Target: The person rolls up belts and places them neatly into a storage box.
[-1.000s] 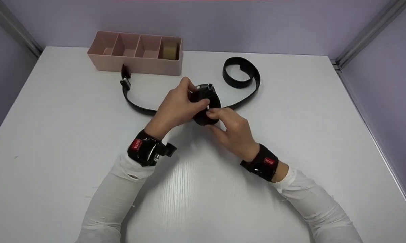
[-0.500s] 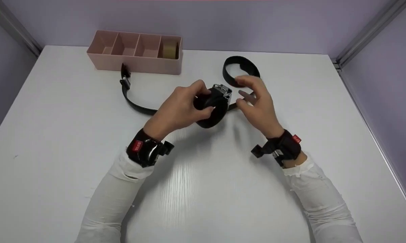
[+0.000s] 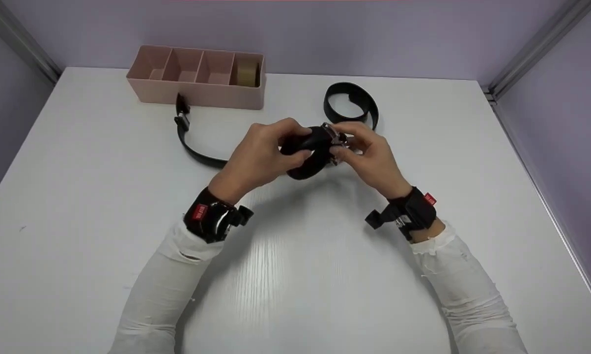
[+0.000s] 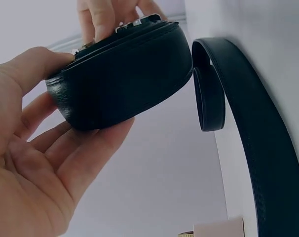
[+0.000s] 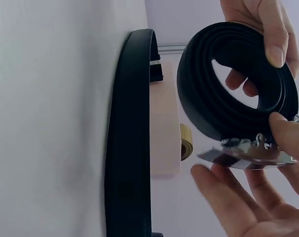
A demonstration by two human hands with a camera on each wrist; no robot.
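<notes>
Both hands hold one rolled black belt (image 3: 309, 153) in the air, just above the white table (image 3: 79, 196). Left hand (image 3: 258, 157) has its thumb and fingers curled around the coil, as the left wrist view shows: thumb on top, fingers below. Right hand (image 3: 371, 157) pinches the silver buckle (image 3: 335, 139) at the coil's outer end, thumb on one side and fingers under the metal plate.

To do this step well, I judge that the left hand should keep an even squeeze on the coil (image 5: 233, 84), so the turns do not spring loose, while the right hand guides the buckle flat against the roll.

Behind the hands a second black belt (image 3: 347, 105) lies unrolled on the table, one end curled in a loop. Further back stands a pink divided box (image 3: 197, 93); its rightmost compartment holds a beige roll (image 3: 248, 73), and the other compartments look free.
</notes>
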